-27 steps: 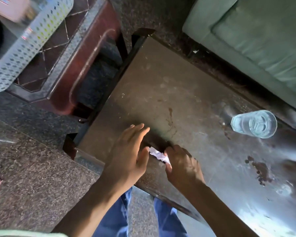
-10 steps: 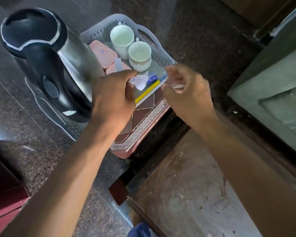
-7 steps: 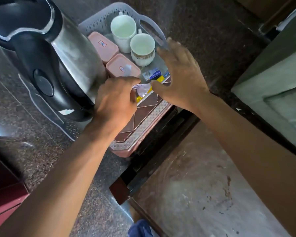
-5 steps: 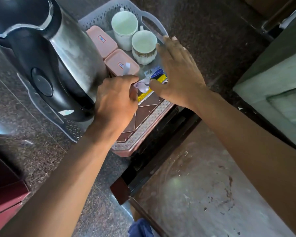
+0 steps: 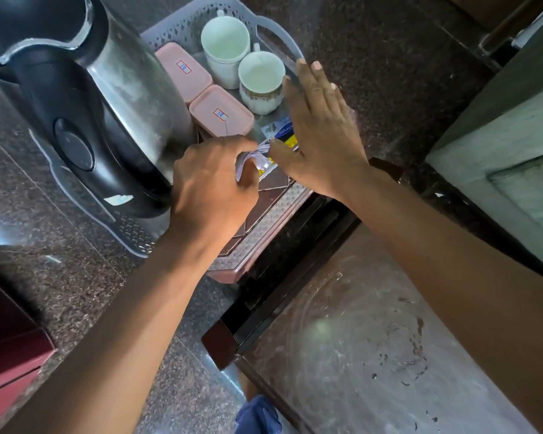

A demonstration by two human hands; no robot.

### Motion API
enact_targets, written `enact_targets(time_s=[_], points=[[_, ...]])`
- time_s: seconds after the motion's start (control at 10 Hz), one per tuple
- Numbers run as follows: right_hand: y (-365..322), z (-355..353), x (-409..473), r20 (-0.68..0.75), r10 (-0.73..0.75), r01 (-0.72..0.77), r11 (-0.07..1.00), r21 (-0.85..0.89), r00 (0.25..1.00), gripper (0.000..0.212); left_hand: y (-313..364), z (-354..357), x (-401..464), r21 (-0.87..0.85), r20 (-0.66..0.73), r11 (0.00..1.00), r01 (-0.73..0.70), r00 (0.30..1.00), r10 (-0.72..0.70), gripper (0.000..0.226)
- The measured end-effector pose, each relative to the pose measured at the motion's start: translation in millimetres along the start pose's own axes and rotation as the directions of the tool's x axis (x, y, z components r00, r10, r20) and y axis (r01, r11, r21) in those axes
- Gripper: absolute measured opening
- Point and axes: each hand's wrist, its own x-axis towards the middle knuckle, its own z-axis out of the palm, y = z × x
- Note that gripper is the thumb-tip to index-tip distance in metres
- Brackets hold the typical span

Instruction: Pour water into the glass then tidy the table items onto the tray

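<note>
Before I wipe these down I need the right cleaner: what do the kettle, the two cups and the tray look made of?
Kettle: brushed steel body, judging by its dull grey sheen, with a glossy black handle, probably plastic. Two cups: glazed white ceramic by the smooth shine, one with a patterned band. Tray: pale grey plastic, likely moulded, given its perforated lattice wall.

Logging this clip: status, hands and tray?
Left hand pinching white wrapper over tray. Right hand open, flat above packets. Kettle crowds left side.
</note>
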Motion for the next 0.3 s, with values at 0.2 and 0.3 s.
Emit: enact_targets(time_s=[0.2, 0.3], points=[[4, -13, -20, -0.026, 0.088, -0.081, 0.974, 0.210, 0.996, 0.072, 24, -16, -3, 0.077, -0.007, 0.997, -0.018, 1.000, 0.019, 0.031], [4, -25, -45, -0.093, 0.114, -0.088, 0.966, 0.245, 0.989, 0.070, 39, -24, -7, 0.070, 0.007, 0.998, -0.006, 1.000, 0.006, 0.034]])
